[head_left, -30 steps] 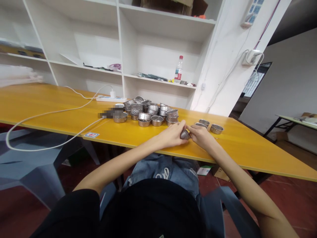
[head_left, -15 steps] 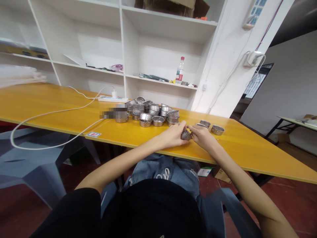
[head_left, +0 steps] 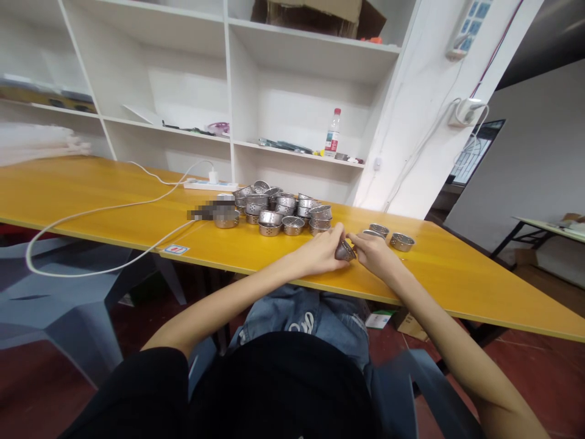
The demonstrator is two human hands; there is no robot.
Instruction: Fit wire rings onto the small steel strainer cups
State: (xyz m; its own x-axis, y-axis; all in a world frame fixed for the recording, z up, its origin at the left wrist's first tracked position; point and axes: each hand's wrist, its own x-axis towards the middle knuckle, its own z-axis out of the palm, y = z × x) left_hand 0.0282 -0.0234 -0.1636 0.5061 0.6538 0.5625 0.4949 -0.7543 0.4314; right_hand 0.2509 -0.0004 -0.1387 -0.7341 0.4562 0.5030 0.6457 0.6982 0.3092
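Observation:
My left hand [head_left: 325,251] is wrapped round a small perforated metal strainer basket [head_left: 344,250], tilted on its side just over the table's front edge. Close against its rim is my right hand [head_left: 371,251], its thumb and fingertips pinched together; what they hold, if anything, is too small to see. Left of my hands stands a pile of similar strainer baskets [head_left: 269,217], some stacked on others. To the right, beyond my right hand, a few more sit apart, among them an upright basket [head_left: 403,242].
A white cable [head_left: 86,207] loops across the yellow table [head_left: 137,214] and hangs over its front edge. At the back lies a power strip [head_left: 208,185]. White shelving [head_left: 231,91] rises behind, with a bottle [head_left: 333,133]. A grey-blue stool [head_left: 59,299] stands at left.
The whole view has shifted very slightly. Both hands keep the same hold at the strainer basket, which has turned a little at most.

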